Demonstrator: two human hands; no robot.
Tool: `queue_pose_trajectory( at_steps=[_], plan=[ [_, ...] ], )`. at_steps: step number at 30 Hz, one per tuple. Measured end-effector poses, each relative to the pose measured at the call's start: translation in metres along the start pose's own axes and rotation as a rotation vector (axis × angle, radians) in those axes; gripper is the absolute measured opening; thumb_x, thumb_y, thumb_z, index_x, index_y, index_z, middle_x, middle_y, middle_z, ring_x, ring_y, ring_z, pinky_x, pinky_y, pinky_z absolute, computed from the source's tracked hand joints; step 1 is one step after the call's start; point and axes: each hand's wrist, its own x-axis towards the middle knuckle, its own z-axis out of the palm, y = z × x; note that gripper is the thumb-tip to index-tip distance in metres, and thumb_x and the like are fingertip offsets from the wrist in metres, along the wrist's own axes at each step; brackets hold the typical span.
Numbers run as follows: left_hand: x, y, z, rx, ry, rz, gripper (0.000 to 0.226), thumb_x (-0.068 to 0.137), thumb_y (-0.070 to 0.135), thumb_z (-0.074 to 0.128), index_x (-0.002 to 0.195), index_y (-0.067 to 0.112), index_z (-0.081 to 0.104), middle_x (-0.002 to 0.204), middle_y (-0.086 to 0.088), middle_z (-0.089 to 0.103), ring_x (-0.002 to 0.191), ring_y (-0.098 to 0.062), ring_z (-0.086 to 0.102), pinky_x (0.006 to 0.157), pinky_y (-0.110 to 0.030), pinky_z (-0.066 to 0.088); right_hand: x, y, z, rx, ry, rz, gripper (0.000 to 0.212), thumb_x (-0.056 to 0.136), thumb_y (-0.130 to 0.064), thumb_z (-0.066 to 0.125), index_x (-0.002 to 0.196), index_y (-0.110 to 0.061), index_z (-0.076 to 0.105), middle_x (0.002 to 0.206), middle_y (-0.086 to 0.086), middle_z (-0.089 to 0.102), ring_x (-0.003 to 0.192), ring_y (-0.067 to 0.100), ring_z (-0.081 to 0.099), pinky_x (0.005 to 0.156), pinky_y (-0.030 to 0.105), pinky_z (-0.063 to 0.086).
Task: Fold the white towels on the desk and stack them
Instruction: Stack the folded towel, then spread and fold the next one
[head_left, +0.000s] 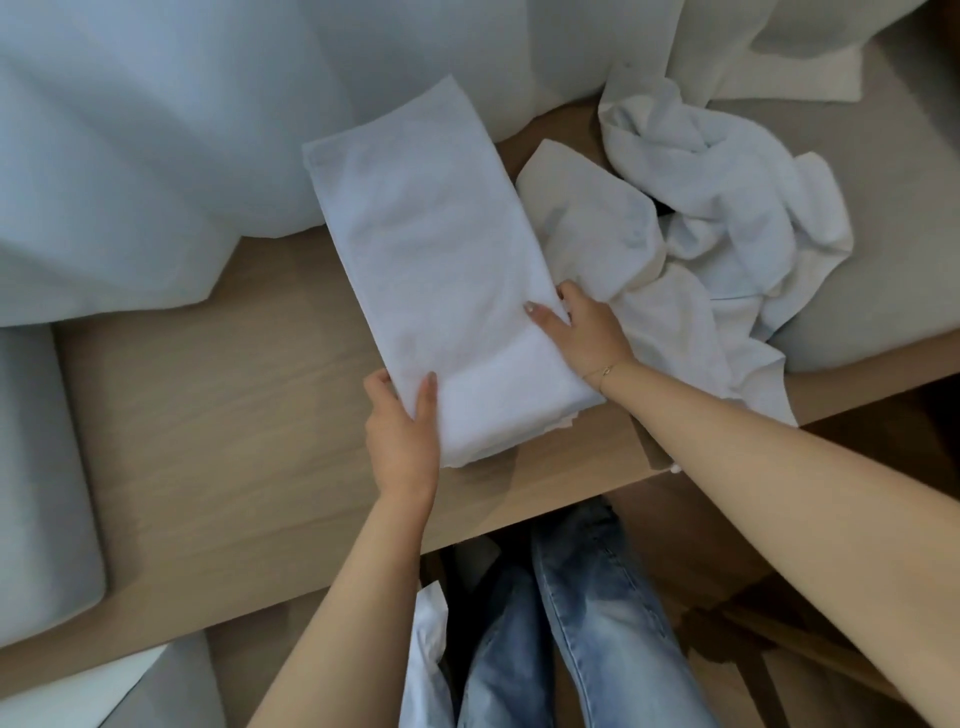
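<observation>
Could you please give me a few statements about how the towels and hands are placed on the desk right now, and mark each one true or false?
1. The folded towel lies flat on the desk. True.
2. Only the left hand touches the folded towel. False: the right hand is on its right edge as well.
3. A crumpled pile of towels lies to the right of the folded one. True.
4. The folded towel sits on top of a finished stack. False: no stack shows beneath it, only the desk.
5. The right wrist wears a thin bracelet. True.
</observation>
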Motion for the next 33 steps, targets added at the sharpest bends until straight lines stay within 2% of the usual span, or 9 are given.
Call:
queue_pose_trajectory(
  at_steps=[5, 8, 14, 16, 18, 20, 22, 26, 33],
  plan=[
    [-0.013, 0.002, 0.002, 0.067, 0.075, -0.003, 0.034, 0.098, 0.049, 0.046, 0.102, 0.016, 0.045, 0.085, 0.006, 0.06, 0.077, -0.014, 0.061, 0.059, -0.031, 0.043, -0.029, 0.003, 0.005, -0.14, 0.128, 0.113, 0.041, 0.095, -0.059, 0.039, 0.096, -0.019, 0.048, 0.076, -0.008, 0.056, 0.075, 0.018, 0.058, 0.06, 0.031, 0.042],
    [-0.023, -0.007, 0.002, 0.163, 0.029, 0.041, 0.04, 0.099, 0.055, 0.038, 0.095, 0.018, 0.049, 0.086, 0.01, 0.06, 0.078, -0.012, 0.059, 0.065, -0.034, 0.046, -0.046, 0.008, 0.011, -0.252, 0.141, -0.018, 0.044, 0.096, -0.055, 0.041, 0.106, -0.013, 0.051, 0.078, 0.001, 0.063, 0.072, 0.023, 0.06, 0.062, 0.036, 0.048],
    [-0.007, -0.019, 0.004, 0.238, 0.059, 0.005, 0.045, 0.103, 0.048, 0.027, 0.086, 0.01, 0.044, 0.07, -0.001, 0.053, 0.065, -0.02, 0.053, 0.052, -0.031, 0.032, -0.039, 0.003, 0.025, -0.581, 0.099, -0.088, 0.047, 0.102, -0.047, 0.029, 0.12, -0.006, 0.045, 0.077, 0.01, 0.064, 0.065, 0.026, 0.057, 0.055, 0.034, 0.043],
    [-0.01, -0.016, 0.005, 0.199, 0.043, 0.003, 0.033, 0.104, 0.044, 0.032, 0.096, 0.013, 0.043, 0.077, 0.0, 0.056, 0.073, -0.024, 0.058, 0.055, -0.034, 0.036, -0.042, 0.003, 0.024, -0.52, 0.121, -0.037, 0.045, 0.102, -0.046, 0.031, 0.121, -0.008, 0.045, 0.085, 0.01, 0.066, 0.075, 0.027, 0.062, 0.064, 0.037, 0.048],
    [-0.015, -0.004, 0.002, 0.218, 0.119, 0.09, 0.013, 0.102, 0.026, 0.046, 0.111, 0.016, 0.048, 0.103, -0.002, 0.06, 0.095, -0.026, 0.06, 0.075, -0.041, 0.048, -0.052, 0.001, 0.021, -0.49, 0.22, -0.053, 0.042, 0.102, -0.039, 0.039, 0.132, -0.01, 0.045, 0.113, 0.011, 0.062, 0.1, 0.027, 0.06, 0.085, 0.038, 0.048],
    [-0.012, 0.009, 0.007, 0.469, 0.285, 0.328, 0.037, 0.091, 0.001, 0.053, 0.126, 0.01, 0.048, 0.134, -0.013, 0.048, 0.123, -0.033, 0.049, 0.105, -0.047, 0.035, -0.057, -0.005, 0.028, -0.618, 0.376, -0.294, 0.049, 0.1, -0.03, 0.045, 0.145, -0.009, 0.039, 0.141, 0.013, 0.048, 0.128, 0.03, 0.048, 0.107, 0.04, 0.039],
    [-0.003, 0.021, 0.017, 0.61, 0.27, 0.558, 0.047, 0.09, -0.002, 0.05, 0.135, 0.009, 0.045, 0.15, -0.014, 0.036, 0.142, -0.03, 0.032, 0.12, -0.043, 0.013, -0.053, -0.012, 0.037, -0.766, 0.356, -0.513, 0.054, 0.102, -0.031, 0.035, 0.151, -0.011, 0.026, 0.157, 0.01, 0.029, 0.144, 0.025, 0.03, 0.118, 0.042, 0.024],
    [0.01, 0.012, 0.041, 0.721, 0.009, 0.499, 0.052, 0.105, 0.028, 0.029, 0.155, 0.016, 0.025, 0.164, -0.006, 0.011, 0.152, -0.02, 0.003, 0.123, -0.048, 0.001, -0.032, 0.009, 0.039, -0.736, 0.051, -0.35, 0.061, 0.104, -0.043, 0.02, 0.154, -0.018, -0.003, 0.163, -0.001, -0.007, 0.149, 0.012, -0.006, 0.122, 0.037, 0.0],
    [0.015, 0.001, 0.049, 0.83, -0.001, 0.498, 0.061, 0.1, 0.034, 0.017, 0.158, 0.016, 0.008, 0.165, -0.006, 0.0, 0.152, -0.019, -0.006, 0.122, -0.049, -0.002, -0.024, 0.023, 0.043, -0.698, 0.002, -0.398, 0.065, 0.102, -0.045, 0.021, 0.154, -0.015, -0.004, 0.163, 0.001, -0.009, 0.149, 0.012, -0.01, 0.121, 0.04, 0.002]
  ],
)
